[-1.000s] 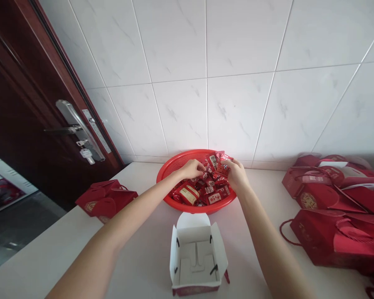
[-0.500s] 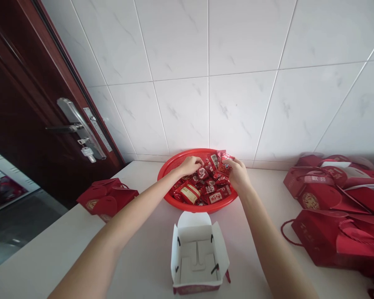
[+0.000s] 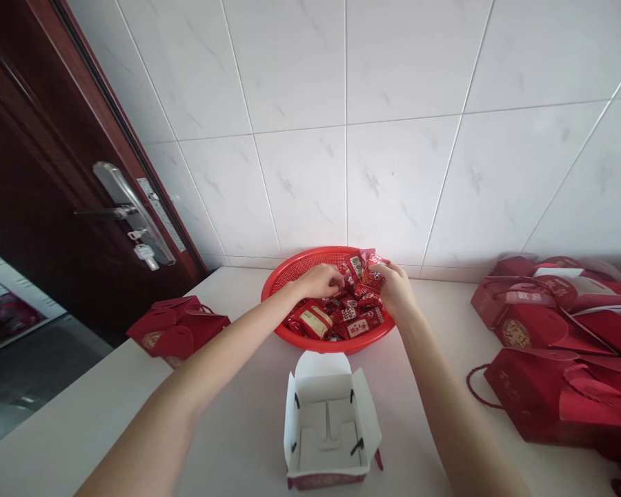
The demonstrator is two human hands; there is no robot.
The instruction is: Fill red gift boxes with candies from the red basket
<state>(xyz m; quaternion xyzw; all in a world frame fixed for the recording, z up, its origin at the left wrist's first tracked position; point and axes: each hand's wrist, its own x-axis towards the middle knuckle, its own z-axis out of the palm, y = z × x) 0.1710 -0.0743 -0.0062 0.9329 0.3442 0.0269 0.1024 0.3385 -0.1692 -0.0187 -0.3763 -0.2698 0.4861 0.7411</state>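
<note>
A red plastic basket [image 3: 284, 266] of wrapped candies [image 3: 358, 328] stands by the wall. Over its middle, my left hand [image 3: 321, 281] has curled fingers down among the candies; whatever lies between the fingertips is hidden. At the basket's right rim my right hand [image 3: 397, 290] pinches a shiny red candy packet [image 3: 373, 268] between thumb and fingers. A cream-coloured packet with a red band [image 3: 315, 321] lies at the front of the pile. Just before the basket sits an open gift box [image 3: 331, 476], white inside, with flaps raised and nothing in it.
Several red gift boxes with cord handles [image 3: 553, 400] crowd the right side of the white table [image 3: 232, 442]. More red boxes [image 3: 181, 328] stand at the left edge. Beyond is a dark door [image 3: 41, 138] with keys in its lock. A tiled wall [image 3: 310, 186] bounds the back.
My left hand has shifted slightly right and lower over the candies, covering one with white lettering that showed before. My right hand stays in place with the packet.
</note>
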